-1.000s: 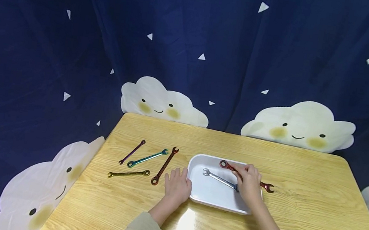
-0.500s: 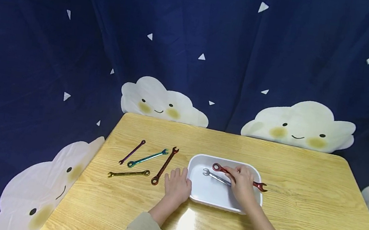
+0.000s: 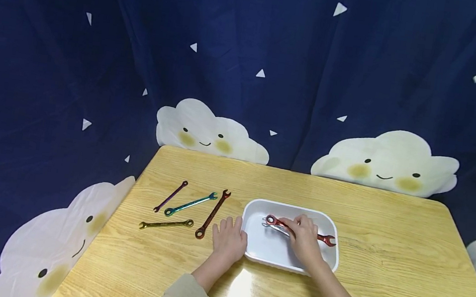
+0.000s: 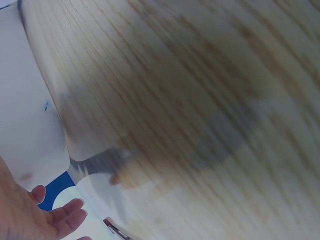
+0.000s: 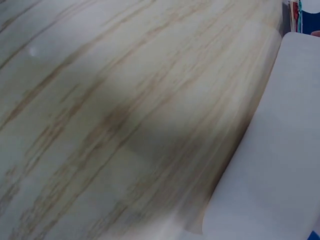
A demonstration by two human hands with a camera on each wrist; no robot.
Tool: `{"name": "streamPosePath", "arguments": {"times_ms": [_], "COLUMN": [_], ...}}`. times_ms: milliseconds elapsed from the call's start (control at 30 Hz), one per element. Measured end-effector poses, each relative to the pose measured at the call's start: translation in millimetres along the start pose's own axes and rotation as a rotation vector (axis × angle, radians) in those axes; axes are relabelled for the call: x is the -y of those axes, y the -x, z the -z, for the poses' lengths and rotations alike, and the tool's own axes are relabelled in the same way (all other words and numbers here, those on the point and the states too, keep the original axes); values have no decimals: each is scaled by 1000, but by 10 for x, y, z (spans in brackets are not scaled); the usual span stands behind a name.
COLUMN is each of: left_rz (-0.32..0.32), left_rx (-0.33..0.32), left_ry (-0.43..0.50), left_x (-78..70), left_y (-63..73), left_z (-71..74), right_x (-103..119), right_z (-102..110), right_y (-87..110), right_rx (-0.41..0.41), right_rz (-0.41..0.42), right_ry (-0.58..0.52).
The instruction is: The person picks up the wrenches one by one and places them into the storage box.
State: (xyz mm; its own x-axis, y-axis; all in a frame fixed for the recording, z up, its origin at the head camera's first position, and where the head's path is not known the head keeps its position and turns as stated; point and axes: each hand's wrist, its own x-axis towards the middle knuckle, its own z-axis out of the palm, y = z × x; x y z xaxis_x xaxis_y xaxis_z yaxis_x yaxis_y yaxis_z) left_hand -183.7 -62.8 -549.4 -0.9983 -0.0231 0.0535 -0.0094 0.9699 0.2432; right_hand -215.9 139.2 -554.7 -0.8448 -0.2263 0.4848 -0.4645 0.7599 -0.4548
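Observation:
In the head view my right hand (image 3: 304, 240) grips the middle of a red combination wrench (image 3: 327, 240) over a white tray (image 3: 251, 253). The wrench's ring end points left and its open end right. Beneath it a silver wrench (image 3: 276, 228) lies in the tray, partly hidden by the red one and the hand. My left hand (image 3: 229, 240) rests at the tray's left side with fingers extended; in the left wrist view the same hand (image 4: 35, 217) shows its relaxed fingers beside the tray wall (image 4: 32, 100). In the right wrist view only the tray's outer wall (image 5: 270, 150) shows large.
Left of the tray lie a dark red wrench (image 3: 213, 213), a teal wrench (image 3: 190, 204), a purple wrench (image 3: 170, 196) and a gold wrench (image 3: 166, 224) on the wooden table (image 3: 393, 269). A dark blue curtain (image 3: 253, 30) with clouds hangs behind.
My right hand has carried the red wrench left, from across the tray's right rim to over the tray and the silver wrench. The left hand has stayed in place.

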Motion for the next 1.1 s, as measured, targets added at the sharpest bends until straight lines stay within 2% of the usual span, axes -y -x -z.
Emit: {"name": "streamPosePath", "arguments": {"times_ms": [333,800,1100], "left_rz": [1,0,7], "left_rx": [-16,-3,10], "left_ry": [12,12,14], "left_x": [0,2,1], "left_y": [-2,-7,-5], "left_z": [-6,4,-5], "right_x": [-31,-15,-13], "right_z": [-98,-132,-161], "right_y": [21,-5,-28], "right_rx": [-2,30,136], "right_rz": [63,130,93], "right_ry": [-8,25,35]}}
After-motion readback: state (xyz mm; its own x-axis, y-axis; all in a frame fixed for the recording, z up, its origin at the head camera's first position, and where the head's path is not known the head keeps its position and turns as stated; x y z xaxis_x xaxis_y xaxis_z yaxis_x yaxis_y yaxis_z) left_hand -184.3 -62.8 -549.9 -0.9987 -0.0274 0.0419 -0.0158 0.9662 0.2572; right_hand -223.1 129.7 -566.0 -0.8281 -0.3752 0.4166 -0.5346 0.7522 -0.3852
